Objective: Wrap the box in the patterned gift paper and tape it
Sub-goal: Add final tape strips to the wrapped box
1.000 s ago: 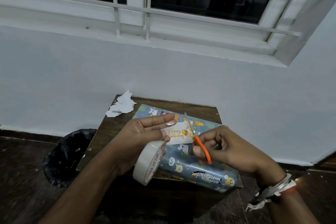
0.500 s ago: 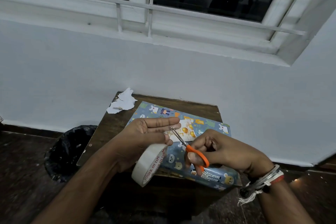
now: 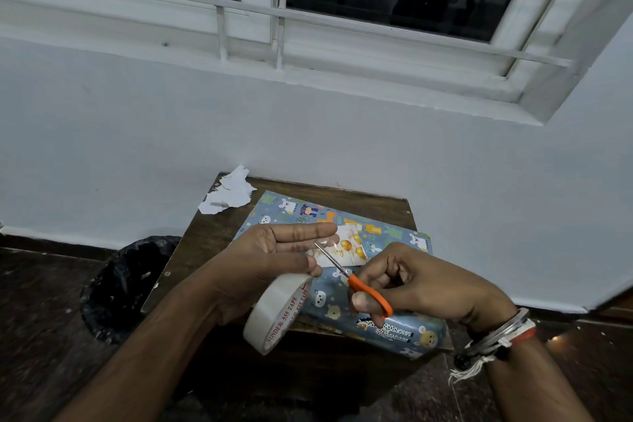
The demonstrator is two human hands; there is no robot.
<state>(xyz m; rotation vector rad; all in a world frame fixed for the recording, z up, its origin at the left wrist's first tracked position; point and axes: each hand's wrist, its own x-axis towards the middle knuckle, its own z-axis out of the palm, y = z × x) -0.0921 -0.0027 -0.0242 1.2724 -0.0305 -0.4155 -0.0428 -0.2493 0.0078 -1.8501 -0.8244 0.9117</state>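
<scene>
**A:** Where's the box?

**B:** The wrapped box (image 3: pixel 334 305) lies flat on the wooden desk (image 3: pixel 212 233), front-right part. It's got blue animal-print paper all over, w/ a white b'day card (image 3: pixel 349 248) w/ orange balloons on top.

**A:** Hands?

**B:** Both are just above the box. The left hand (image 3: pixel 270 250) has its fingers out straight, w/ the thumb against the top edge of the tape roll (image 3: pixel 279 312). The roll hangs under the hand, tilted, red lettering on its side. The right hand (image 3: pixel 421 284) is curled round the orange-handled scissors (image 3: pixel 368 293). The blades point up-left, tips right by the left fingertips. There may be a clear strip there, can't tell for sure.

**A:** Anything else around?

**B:** Torn white paper scraps (image 3: pixel 229 195) sit on the desk's far-left corner. A bin w/ a black liner (image 3: pixel 126 284) stands on the floor left of the desk. There are bangles and thread on the right wrist (image 3: pixel 500 332). Behind it all is a pale wall w/ a barred window (image 3: pixel 281 10).
</scene>
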